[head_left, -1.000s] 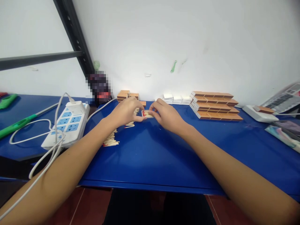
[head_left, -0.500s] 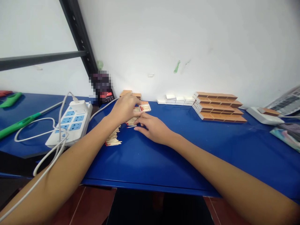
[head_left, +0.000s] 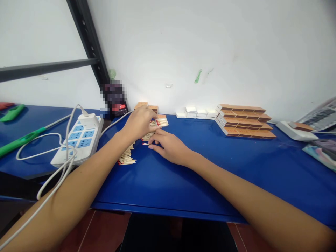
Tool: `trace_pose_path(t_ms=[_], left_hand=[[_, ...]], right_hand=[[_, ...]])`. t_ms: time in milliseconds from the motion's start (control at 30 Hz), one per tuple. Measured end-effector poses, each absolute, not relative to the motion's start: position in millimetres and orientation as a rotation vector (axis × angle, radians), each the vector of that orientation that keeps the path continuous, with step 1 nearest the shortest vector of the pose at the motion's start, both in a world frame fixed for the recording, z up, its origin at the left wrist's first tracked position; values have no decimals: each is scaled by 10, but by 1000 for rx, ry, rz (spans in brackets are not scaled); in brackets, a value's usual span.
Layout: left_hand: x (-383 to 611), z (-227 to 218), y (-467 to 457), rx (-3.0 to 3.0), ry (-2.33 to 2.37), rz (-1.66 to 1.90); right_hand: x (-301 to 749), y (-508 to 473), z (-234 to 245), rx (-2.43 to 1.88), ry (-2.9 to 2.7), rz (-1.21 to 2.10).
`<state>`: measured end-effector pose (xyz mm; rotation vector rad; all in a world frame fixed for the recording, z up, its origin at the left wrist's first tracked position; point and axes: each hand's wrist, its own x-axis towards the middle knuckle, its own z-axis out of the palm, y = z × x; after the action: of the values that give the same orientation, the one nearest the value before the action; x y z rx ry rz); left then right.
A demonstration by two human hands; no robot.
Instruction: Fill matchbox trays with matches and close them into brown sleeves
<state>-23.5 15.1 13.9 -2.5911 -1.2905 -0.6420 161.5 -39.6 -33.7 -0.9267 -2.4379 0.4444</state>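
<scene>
My left hand (head_left: 139, 123) is curled at the far middle of the blue table (head_left: 183, 182), its fingertips on a small open matchbox tray (head_left: 162, 122) holding red-tipped matches. My right hand (head_left: 168, 146) lies just in front of it, fingers together, pinching at a loose match (head_left: 145, 144) on the table. A long heap of loose matches (head_left: 126, 157) runs under and beside my left forearm.
A white power strip (head_left: 78, 138) with looped cables lies at the left. Stacked brown matchbox sleeves (head_left: 244, 120) and white inner trays (head_left: 199, 112) line the wall. Green-handled tools (head_left: 18, 140) lie far left; a white device (head_left: 295, 130) and packets lie far right.
My right hand left the matchbox tray and dropped nearer and left, down to the loose matches. My left hand kept the tray and shifted it slightly back.
</scene>
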Motion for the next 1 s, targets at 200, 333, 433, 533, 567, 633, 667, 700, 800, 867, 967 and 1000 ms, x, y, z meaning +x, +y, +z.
trace_pose_path(t_ms=[200,333,433,533,567,633,667,700,800,867,967,1000], left_hand=[[-233,133,146,-2572,-1305,-656],[-242,133,158,-2593,-1314,-647],[-253,145,166,-2570,-1311,-615],[-252,157,167,-2547,-1282,-567],[-247,159,166,-2556,-1270,-546],[-229,157,159,-2603,-1243,-519],[-217,154,154,-2636,-1225,-518],[-206,149,148,-2671,-1206,-526],[-180,131,126,-2756,-1166,-605],[-173,121,112,-2796,-1151,-677],[-170,110,102,-2836,-1117,-750],[-169,108,102,-2841,-1111,-759]], right_hand=[[1574,-411,-319,-999,-2416,424],[1522,-456,-265,-1136,-2472,408],[1583,-452,-210,-1113,-2531,338],[1789,-362,-141,-1047,-2504,211],[1879,-313,-119,-1065,-2463,149],[2054,-206,-84,-1151,-2363,27],[2128,-157,-72,-1189,-2331,-26],[2186,-115,-65,-1211,-2320,-70],[2250,-54,-63,-1231,-2348,-130],[2223,-58,-72,-1225,-2376,-140],[2170,-83,-87,-1209,-2398,-127],[2162,-90,-89,-1204,-2400,-115]])
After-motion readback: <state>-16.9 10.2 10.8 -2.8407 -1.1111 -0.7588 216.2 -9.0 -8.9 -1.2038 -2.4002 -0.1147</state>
